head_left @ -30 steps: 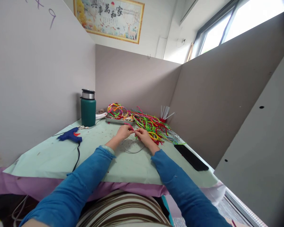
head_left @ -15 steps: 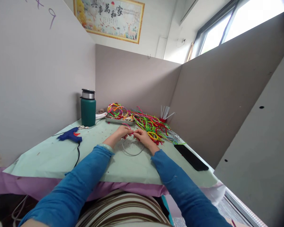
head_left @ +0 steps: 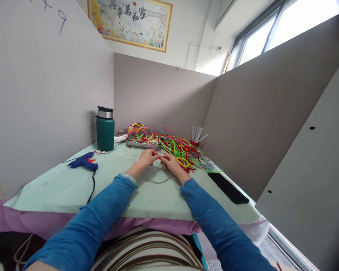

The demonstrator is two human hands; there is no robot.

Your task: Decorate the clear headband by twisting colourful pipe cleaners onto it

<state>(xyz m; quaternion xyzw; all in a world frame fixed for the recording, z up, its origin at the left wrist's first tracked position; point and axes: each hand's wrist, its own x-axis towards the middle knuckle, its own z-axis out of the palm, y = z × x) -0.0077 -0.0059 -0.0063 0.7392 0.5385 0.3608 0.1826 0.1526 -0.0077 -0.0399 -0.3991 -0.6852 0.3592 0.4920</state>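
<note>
Both of your forearms, in blue sleeves, reach forward from the lower corners and converge over the pale green table cover (head_left: pixel 107 192). Your left hand (head_left: pixel 147 158) is angled inward with its fingers curled and its thumb and fingertips pinched together; your right hand (head_left: pixel 171 163) mirrors it from the other side, likewise closed to a pinch. The two sets of fingertips almost meet.

The pink fuzzy stem (head_left: pixel 153 149) lies in the left hand's pinch, one end curving up and away beyond those fingers; the right fingertips grip it at the narrow gap between the hands. The thin grey wire hoop (head_left: pixel 159 183) bows toward you, just below and between both hands. Its upper part is hidden by your fingers, so whether they hold it cannot be told.

Beyond the right hand, and close to it, spreads a tangled heap of coloured stems (head_left: pixel 183 146). Beyond the left hand sits a shallow metal tray (head_left: pixel 141 145) bearing coloured loops. Well to the left of the left hand are a blue glue gun (head_left: pixel 84 162), lying on its side, and, farther off, an upright green bottle (head_left: pixel 105 133). To the right of the right hand lies a flat black object (head_left: pixel 228 188).
</note>
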